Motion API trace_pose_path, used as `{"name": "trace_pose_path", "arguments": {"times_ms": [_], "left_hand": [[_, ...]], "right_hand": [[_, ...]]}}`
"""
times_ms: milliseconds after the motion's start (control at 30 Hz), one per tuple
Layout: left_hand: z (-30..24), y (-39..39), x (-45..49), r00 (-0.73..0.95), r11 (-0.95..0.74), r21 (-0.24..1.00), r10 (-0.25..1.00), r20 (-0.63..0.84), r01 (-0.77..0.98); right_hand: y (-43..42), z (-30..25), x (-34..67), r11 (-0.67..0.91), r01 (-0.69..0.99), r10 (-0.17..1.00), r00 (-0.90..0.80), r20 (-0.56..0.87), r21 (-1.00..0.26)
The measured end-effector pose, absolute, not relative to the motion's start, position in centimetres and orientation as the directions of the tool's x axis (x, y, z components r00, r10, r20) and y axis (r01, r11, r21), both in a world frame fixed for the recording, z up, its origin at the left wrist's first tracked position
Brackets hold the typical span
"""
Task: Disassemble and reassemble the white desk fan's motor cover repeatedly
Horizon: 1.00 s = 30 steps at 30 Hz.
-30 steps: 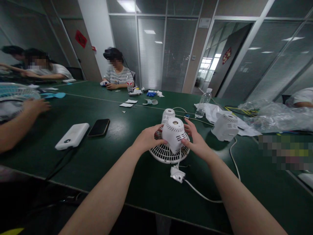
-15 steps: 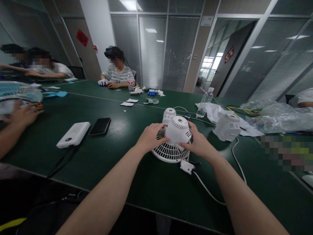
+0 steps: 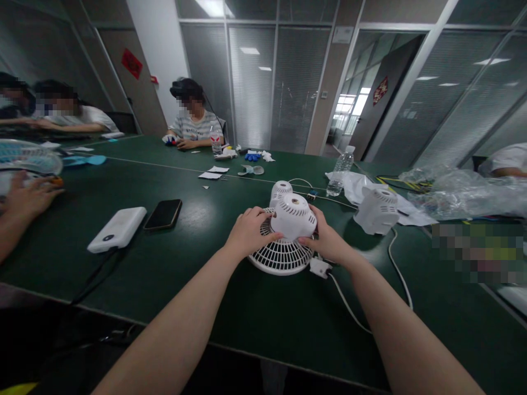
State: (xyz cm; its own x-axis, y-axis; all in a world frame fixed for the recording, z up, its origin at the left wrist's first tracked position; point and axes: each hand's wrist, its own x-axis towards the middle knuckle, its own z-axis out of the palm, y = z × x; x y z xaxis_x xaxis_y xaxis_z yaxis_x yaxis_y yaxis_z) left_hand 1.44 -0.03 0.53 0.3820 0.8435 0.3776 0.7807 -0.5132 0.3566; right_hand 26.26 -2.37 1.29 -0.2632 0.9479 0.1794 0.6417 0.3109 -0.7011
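A small white fan lies face down on the green table (image 3: 263, 312): its round grille (image 3: 280, 259) rests on the surface and its domed motor housing (image 3: 293, 216) points up. My left hand (image 3: 247, 233) grips the housing's left side and my right hand (image 3: 325, 238) wraps round its right side. A white switch box (image 3: 320, 267) on a white cord (image 3: 349, 312) lies just right of the grille. A second white housing (image 3: 281, 192) stands right behind the fan.
Another white fan housing (image 3: 376, 210) sits to the right, beside white paper, a water bottle (image 3: 340, 173) and crumpled clear plastic (image 3: 461, 192). A white power bank (image 3: 116, 229) and a black phone (image 3: 163, 214) lie left. Other people work at the far and left sides.
Both hands have closed tighter round the motor housing and turned it on the grille. The switch box has swung from in front of the grille to its right side.
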Motion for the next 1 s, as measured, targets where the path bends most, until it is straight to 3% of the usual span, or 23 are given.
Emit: {"name": "trace_pose_path", "arguments": {"times_ms": [133,600,833,1000], "left_hand": [[0.3,0.2,1.5,0.381,-0.512,0.367,0.846,0.374,0.777],[-0.2,0.5,1.6,0.362,-0.489,0.433,0.866,0.345,0.757],[-0.1,0.9,1.0,0.438,-0.543,0.411,0.838,0.326,0.733],[0.1,1.3,0.3,0.382,-0.519,0.434,0.848,0.367,0.736]], "right_hand": [[-1.9,0.9,27.0,0.353,0.571,0.923,-0.340,0.178,-0.741],[-2.1,1.2,26.9,0.330,0.560,0.935,-0.307,0.180,-0.760],[-3.4,2.8,26.9,0.342,0.635,0.929,-0.340,0.147,-0.692],[-3.4,4.1,28.1,0.353,0.649,0.901,-0.430,0.057,-0.674]]}}
